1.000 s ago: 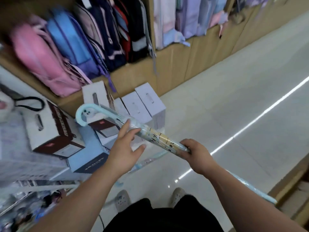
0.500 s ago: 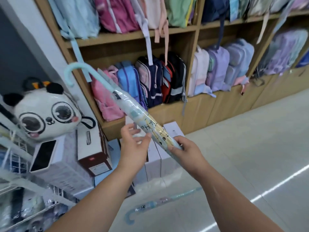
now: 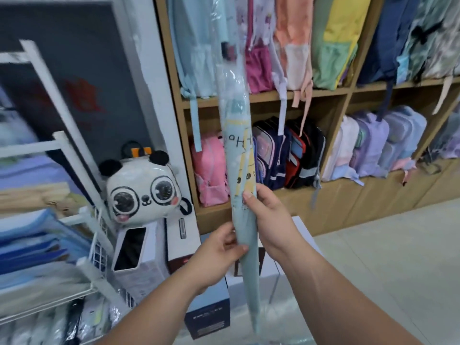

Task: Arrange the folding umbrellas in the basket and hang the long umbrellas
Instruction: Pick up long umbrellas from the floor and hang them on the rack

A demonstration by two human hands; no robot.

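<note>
Well to the left of the grip stands a white wire rack [image 3: 62,150], its shelves stacked with blurred blue and pale goods. Nearer, just left of the hands, a panda plush [image 3: 142,192] sits on top of white boxes [image 3: 183,242]. The left hand [image 3: 219,257] wraps round the long umbrella [image 3: 239,155] from the left, its thumb lying across the front of the folded cloth. The umbrella stands nearly upright between the two hands (pale blue, sleeved in clear plastic, with a yellow cartoon print just above the grip). Its pointed tip hangs below the hands toward the floor, and its upper end runs out of the top of the view, so the handle cannot be seen. The right hand [image 3: 271,220] grips it from the right, just above the left hand, with its thumb pressed on the front. Behind and to the right of the grip, a wooden shelf unit [image 3: 323,92] holds rows of backpacks [image 3: 286,155], with straps dangling over the shelf edge.
</note>
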